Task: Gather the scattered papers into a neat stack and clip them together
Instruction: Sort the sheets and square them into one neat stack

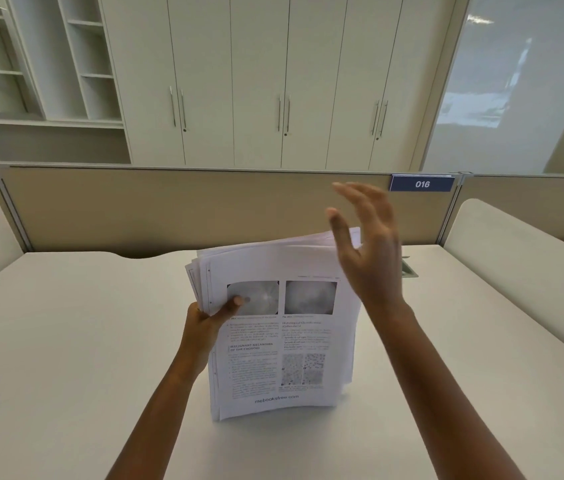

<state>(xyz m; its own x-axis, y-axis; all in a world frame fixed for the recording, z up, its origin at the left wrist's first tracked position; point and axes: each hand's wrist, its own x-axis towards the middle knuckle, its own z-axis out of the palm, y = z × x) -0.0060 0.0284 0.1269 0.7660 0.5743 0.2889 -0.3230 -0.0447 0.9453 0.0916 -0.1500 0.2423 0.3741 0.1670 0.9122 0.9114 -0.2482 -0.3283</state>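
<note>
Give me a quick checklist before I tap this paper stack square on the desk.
1. Left hand grip on the paper stack: ok, it holds the left edge with the thumb across the front page.
2. Stack standing on the desk: ok, the bottom edge appears to rest on it.
3. Sheet edges aligned: not ok, the pages fan out along the top and left side.
4. Right hand free to help: ok, it is open and holds nothing, raised by the top right corner.
5. Clip ready: cannot tell, none is in view.
</note>
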